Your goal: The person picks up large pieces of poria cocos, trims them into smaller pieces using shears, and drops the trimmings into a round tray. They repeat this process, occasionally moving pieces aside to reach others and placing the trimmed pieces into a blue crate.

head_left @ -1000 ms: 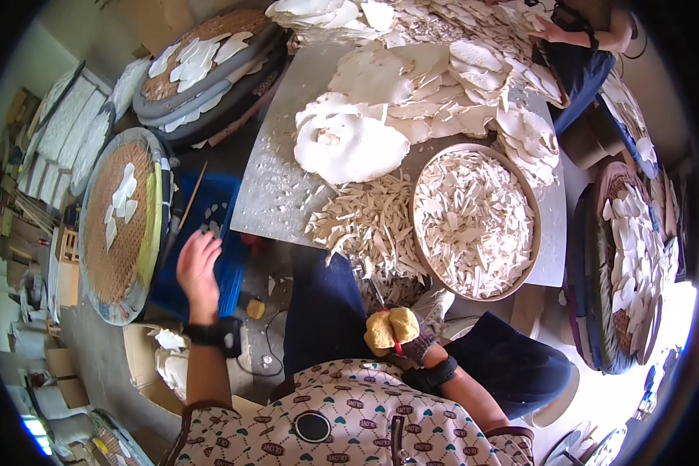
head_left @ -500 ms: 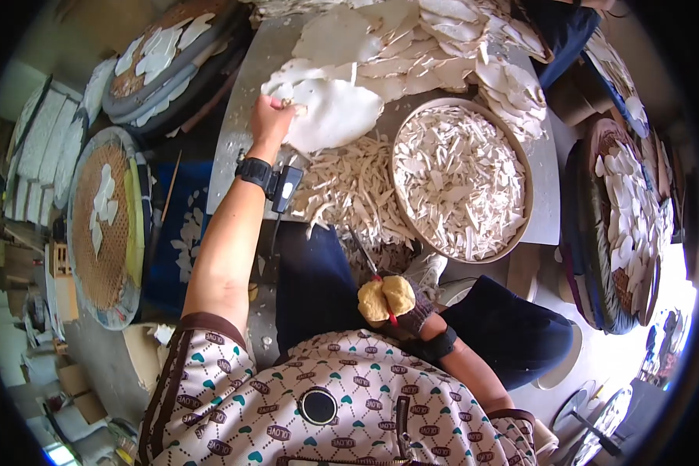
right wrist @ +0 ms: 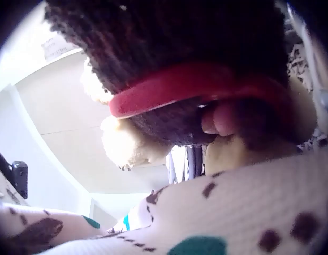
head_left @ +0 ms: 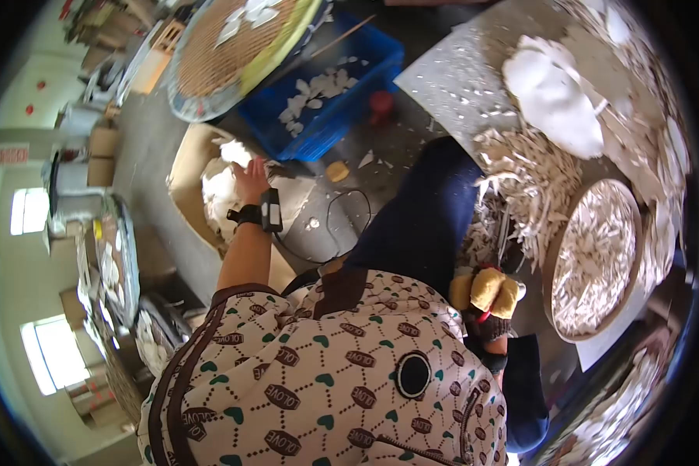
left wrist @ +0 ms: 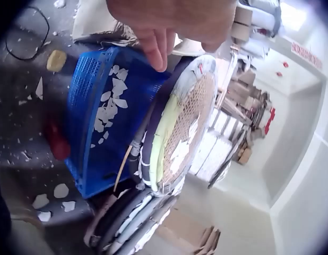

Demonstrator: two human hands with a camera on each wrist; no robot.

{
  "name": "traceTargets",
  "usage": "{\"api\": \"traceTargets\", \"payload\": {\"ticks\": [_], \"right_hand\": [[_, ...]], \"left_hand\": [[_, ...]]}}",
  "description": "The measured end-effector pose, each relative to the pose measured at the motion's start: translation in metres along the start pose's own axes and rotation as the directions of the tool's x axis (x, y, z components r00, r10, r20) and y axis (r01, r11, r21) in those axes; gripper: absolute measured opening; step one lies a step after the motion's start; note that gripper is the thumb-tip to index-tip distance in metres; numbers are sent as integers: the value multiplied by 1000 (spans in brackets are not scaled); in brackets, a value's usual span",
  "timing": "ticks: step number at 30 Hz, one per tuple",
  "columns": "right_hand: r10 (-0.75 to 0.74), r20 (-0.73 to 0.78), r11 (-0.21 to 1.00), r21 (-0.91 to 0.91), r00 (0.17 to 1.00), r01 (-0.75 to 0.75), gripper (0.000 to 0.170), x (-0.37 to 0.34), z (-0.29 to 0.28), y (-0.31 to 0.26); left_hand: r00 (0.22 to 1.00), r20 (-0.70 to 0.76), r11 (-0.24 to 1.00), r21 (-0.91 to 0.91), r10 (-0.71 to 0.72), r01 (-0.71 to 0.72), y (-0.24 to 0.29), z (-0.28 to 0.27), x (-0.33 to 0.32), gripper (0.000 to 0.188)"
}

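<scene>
My left hand point(head_left: 252, 182) reaches over a cardboard box point(head_left: 182, 167) on the floor, right at the white broken pieces point(head_left: 221, 190) inside it. In the left wrist view its fingers point(left wrist: 156, 53) extend downward, with nothing seen between them. My right hand point(head_left: 485, 322), in a dark knitted glove, stays by my lap and grips red-handled scissors point(right wrist: 169, 87). Yellow foam pads point(head_left: 495, 293) are bound around its fingers. The scissors' blades point toward a heap of white strips point(head_left: 532, 182) at the table edge. A large white sheet point(head_left: 555, 97) lies on the metal table point(head_left: 458, 78).
A blue basket point(head_left: 318, 140) with white flakes stands on the floor beyond the box. Past it is a round woven tray point(head_left: 217, 54). On the table's right, a round tray point(head_left: 550, 283) holds white strips. A thin cable point(head_left: 330, 221) lies on the floor.
My left hand went from above the blue basket to the large white sheet, pinching there, then back to the cardboard box. The head view has swung left; my right hand keeps its grip.
</scene>
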State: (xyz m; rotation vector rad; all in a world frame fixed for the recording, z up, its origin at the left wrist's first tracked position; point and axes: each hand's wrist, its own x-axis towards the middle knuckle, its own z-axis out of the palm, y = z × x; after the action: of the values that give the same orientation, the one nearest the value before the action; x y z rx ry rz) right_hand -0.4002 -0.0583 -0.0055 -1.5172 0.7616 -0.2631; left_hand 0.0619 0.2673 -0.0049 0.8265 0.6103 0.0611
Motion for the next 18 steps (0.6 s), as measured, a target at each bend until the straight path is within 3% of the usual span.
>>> {"api": "traceTargets", "payload": {"ticks": [1, 2, 3, 4, 5, 7, 8, 10, 13, 15, 17, 18], "right_hand": [[3, 8, 1000, -17, 1000, -3, 32, 0, -1, 0], [5, 15, 999, -34, 1000, -5, 32, -1, -2, 0], [8, 19, 999, -48, 1000, -7, 33, -2, -3, 0], [10, 23, 998, -63, 1000, -9, 33, -3, -5, 0], [14, 29, 997, -76, 999, -12, 33, -4, -5, -1], [13, 35, 995, -96, 999, -10, 34, -6, -6, -1], [13, 38, 994, -108, 999, -9, 34, -7, -5, -2], [14, 40, 992, -128, 999, -9, 35, -11, -4, -1], [4, 26, 987, -159, 1000, 0, 36, -14, -6, -1], [-10, -2, 982, -191, 1000, 9, 37, -20, -7, 8], [-69, 13, 967, -245, 998, 70, 37, -20, -3, 15], [-135, 42, 946, -293, 990, 141, 38, -19, 1, 3]], "left_hand": [[999, -44, 1000, -17, -13, 12, 3, -13, 6, 56], [961, 248, 905, 369, 123, -211, -8, -28, 11, 53], [822, 514, 642, 549, 246, -535, -15, -26, -5, 49], [927, 365, 813, 514, 82, -274, -30, -14, -16, 41], [977, 194, 915, 403, -86, 1, -40, 16, -49, 34], [946, 293, 855, 517, -137, -36, -68, 64, -92, 33], [876, 452, 870, 486, -166, -86, -87, 75, -96, 32], [726, 633, 854, 505, -269, -125, -103, 115, -132, 28], [525, 777, 848, 500, -348, -178, -125, 164, -172, 25], [422, 821, 860, 484, -384, -159, -136, 194, -200, 24], [379, 814, 802, 547, -441, -240, -151, 229, -226, 25], [315, 832, 788, 542, -456, -293, -152, 247, -237, 26]]}}
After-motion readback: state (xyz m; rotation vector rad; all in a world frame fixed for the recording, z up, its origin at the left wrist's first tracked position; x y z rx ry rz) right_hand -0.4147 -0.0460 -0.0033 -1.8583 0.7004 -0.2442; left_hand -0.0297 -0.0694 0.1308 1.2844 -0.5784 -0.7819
